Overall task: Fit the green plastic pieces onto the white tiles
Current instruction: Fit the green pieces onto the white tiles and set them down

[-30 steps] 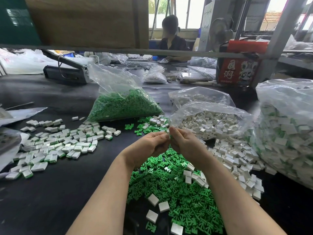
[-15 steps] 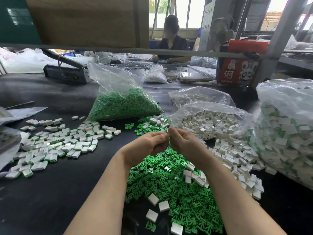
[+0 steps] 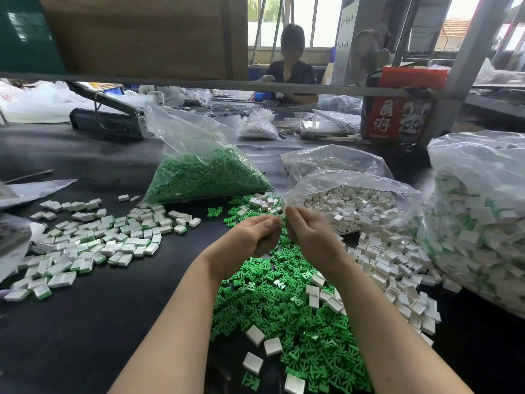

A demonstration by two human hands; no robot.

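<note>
Nearest: loose heap of green plastic pieces point(image 3: 287, 314) on the black table point(image 3: 85, 322), small bright-green branched shapes, with a few square white tiles point(image 3: 272, 346) lying on top. Above the heap, left hand point(image 3: 250, 237) and right hand point(image 3: 309, 237) meet fingertip to fingertip, fingers curled; what they pinch is hidden. Farther left, assembled tiles point(image 3: 93, 240). Behind, bag of green pieces point(image 3: 204, 177).

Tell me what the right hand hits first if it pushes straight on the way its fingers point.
Probably the open bag of white tiles. The right hand points up and away from the person, fingertips close by the bag's clear rim, so the plastic comes first, then the tiles. Depth is uncertain from one view.
</note>
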